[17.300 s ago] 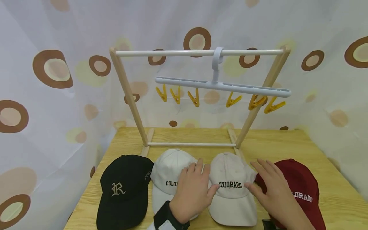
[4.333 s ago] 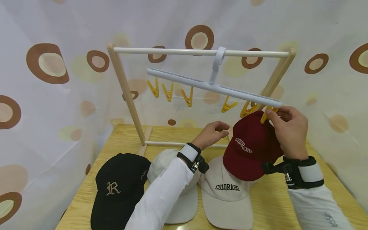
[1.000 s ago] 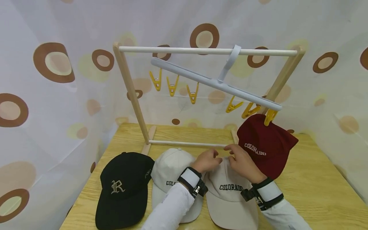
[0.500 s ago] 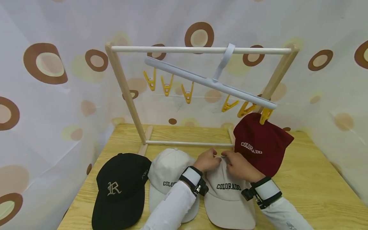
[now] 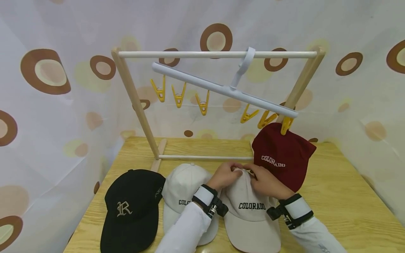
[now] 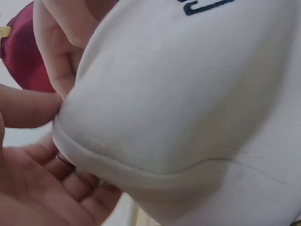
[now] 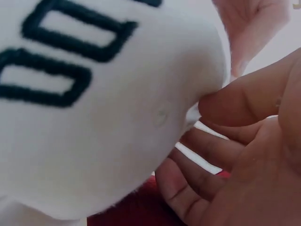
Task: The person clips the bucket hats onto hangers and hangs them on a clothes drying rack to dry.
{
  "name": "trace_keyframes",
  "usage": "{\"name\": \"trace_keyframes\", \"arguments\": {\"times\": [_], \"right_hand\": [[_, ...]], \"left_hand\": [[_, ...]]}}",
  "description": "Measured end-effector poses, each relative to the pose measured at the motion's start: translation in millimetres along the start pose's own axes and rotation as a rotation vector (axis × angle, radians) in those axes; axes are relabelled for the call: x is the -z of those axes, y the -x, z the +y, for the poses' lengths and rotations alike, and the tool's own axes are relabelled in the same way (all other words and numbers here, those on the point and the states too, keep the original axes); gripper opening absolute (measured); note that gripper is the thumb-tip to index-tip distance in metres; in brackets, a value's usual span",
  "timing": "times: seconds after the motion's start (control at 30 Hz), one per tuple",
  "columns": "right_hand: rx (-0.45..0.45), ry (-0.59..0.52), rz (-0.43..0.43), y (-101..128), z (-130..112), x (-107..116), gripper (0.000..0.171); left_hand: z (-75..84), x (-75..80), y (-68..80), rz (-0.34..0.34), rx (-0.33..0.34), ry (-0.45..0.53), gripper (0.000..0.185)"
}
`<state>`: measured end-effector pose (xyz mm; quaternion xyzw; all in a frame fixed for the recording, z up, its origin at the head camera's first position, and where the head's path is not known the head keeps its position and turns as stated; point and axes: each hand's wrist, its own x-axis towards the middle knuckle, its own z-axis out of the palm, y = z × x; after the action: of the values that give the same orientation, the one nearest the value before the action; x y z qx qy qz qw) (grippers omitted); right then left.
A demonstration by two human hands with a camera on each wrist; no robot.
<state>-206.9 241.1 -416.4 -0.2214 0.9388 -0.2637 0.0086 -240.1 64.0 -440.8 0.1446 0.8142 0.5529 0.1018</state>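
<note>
- The back of the beige cap [image 5: 250, 207] is pinched by the left hand [image 5: 225, 174], thumb and fingers [image 6: 28, 110] curled on its rear edge.
- The same rear edge is gripped by the right hand [image 5: 265, 181].
- The beige cap is seen on the wooden table [image 5: 348, 196], between the white cap [image 5: 183, 189] and the hanging maroon cap [image 5: 283, 158].
</note>
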Motion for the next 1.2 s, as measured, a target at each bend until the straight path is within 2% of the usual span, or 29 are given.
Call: {"name": "trace_keyframes", "arguments": {"times": [0.27, 0.53, 0.7, 0.93, 1.07, 1.2], "right_hand": [[0.005, -0.090, -0.013, 10.1, -0.6, 13.1, 0.043], [0.038, -0.186, -0.045, 22.0, -1.8, 32.3, 0.043], [0.090, -0.252, -0.061, 25.2, -4.5, 39.8, 0.038], [0.143, -0.404, -0.070, 30.7, -10.1, 43.3, 0.018], [0.191, -0.411, -0.064, 36.7, -18.0, 48.8, 0.011], [0.251, -0.378, -0.025, 42.8, -26.8, 52.7, 0.012]], "left_hand": [[11.6, 5.7, 10.9, -0.083, -0.104, 0.146, 0.024], [39.7, 12.8, 28.9, -0.151, -0.160, 0.162, 0.025], [54.9, 18.6, 40.8, -0.138, -0.174, 0.091, 0.023], [73.3, 30.6, 59.1, -0.133, -0.174, -0.058, 0.024], [82.4, 40.0, 71.4, -0.130, -0.192, -0.129, 0.022], [87.8, 48.9, 81.9, -0.140, -0.203, -0.199, 0.018]]}}
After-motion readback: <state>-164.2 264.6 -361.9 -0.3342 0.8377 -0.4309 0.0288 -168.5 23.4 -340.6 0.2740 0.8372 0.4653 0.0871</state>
